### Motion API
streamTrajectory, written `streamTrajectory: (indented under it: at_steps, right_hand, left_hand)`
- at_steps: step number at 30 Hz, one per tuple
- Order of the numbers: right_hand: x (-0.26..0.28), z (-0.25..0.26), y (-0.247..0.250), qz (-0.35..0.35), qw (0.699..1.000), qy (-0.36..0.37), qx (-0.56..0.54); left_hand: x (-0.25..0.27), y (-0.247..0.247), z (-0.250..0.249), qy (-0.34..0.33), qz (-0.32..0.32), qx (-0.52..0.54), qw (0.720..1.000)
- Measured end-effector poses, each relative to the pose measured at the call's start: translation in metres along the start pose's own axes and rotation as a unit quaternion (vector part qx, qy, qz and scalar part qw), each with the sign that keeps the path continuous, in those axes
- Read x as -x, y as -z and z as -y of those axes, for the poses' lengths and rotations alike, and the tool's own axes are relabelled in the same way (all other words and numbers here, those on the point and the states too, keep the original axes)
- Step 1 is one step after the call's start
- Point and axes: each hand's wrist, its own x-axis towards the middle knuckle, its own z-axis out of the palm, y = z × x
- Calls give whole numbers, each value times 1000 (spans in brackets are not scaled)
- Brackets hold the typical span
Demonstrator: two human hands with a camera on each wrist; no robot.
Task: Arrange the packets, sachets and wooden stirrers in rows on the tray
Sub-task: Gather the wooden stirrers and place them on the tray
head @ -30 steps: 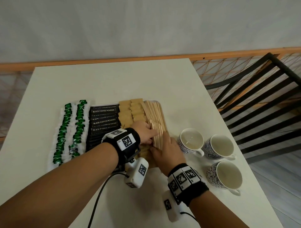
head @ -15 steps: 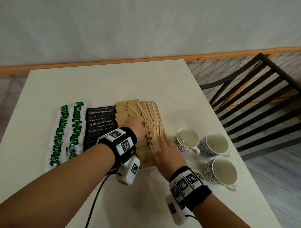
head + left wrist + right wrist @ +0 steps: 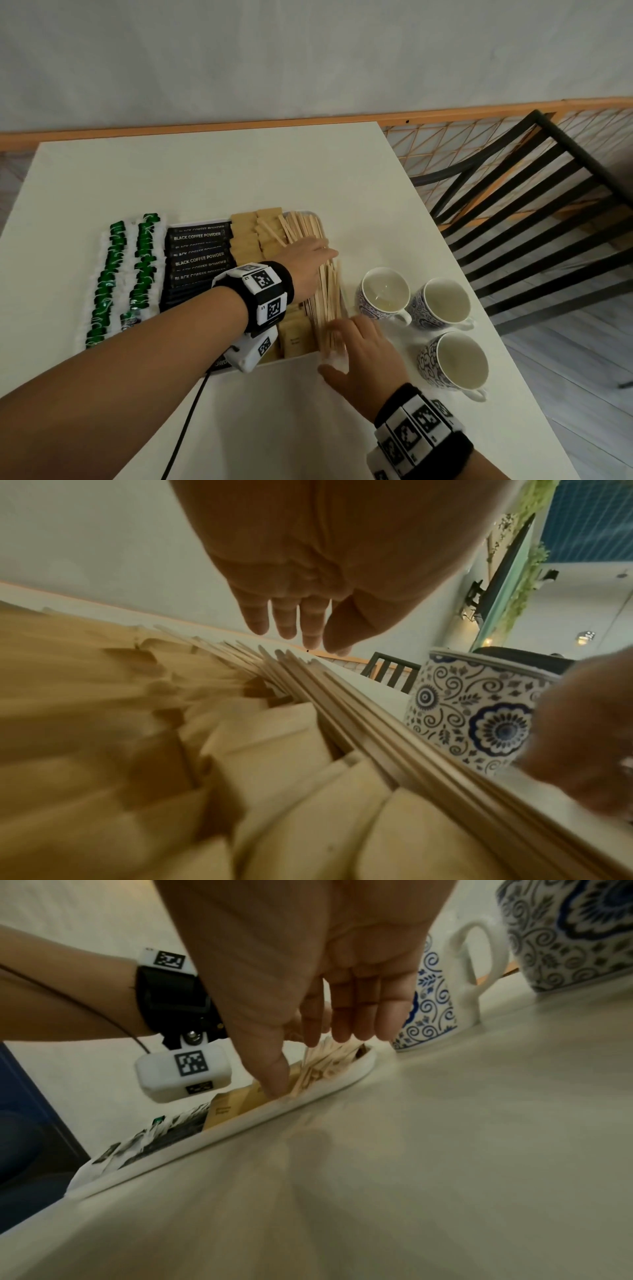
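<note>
A white tray (image 3: 294,359) on the table holds rows: green-and-white sachets (image 3: 118,274) at the left, black coffee powder packets (image 3: 198,257), tan packets (image 3: 250,236), and wooden stirrers (image 3: 327,294) along the right side. My left hand (image 3: 308,253) lies flat with straight fingers on the far part of the stirrers. My right hand (image 3: 346,337) is at their near ends, fingers straight, thumb tip against the tray's near rim (image 3: 267,1110). In the left wrist view the stirrers (image 3: 359,718) run beside the tan packets (image 3: 274,750).
Three blue-patterned white cups (image 3: 383,294) (image 3: 442,303) (image 3: 452,361) stand just right of the tray. A black slatted chair (image 3: 534,219) sits off the table's right edge. A cable (image 3: 185,431) trails from my left wrist.
My left hand slid rightward across the stirrers towards the tray's right edge. My right hand drew back from the middle of the stirrers to their near ends.
</note>
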Motion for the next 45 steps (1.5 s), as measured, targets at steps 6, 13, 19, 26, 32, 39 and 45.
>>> streamTrajectory:
  at_steps: [6, 13, 19, 26, 32, 39, 45]
  right_hand:
    - [5, -1, -6, 49, 999, -2, -3]
    - [-3, -3, -14, -14, 999, -3, -41]
    - [-8, -9, -17, -93, 993, -3, -70]
    - [-10, -15, -13, -121, 990, 21, -76]
    - [6, -32, -8, -78, 992, -1, -100]
    - [2, -34, -14, -85, 989, -13, -119]
    - [-7, -26, -17, -137, 985, -1, -109]
  left_hand:
    - [-15, 3, -13, -21, 74, -102, 992]
    - [-27, 2, -21, -23, 129, -164, 978]
    - [-27, 6, -17, -42, 99, -136, 985]
    - [-26, 5, -13, -38, 90, -126, 987]
    - [-23, 2, -9, -45, 66, -110, 991]
    - [-25, 0, -10, -46, 64, -113, 990]
    - [-27, 1, -7, -34, 64, -111, 991]
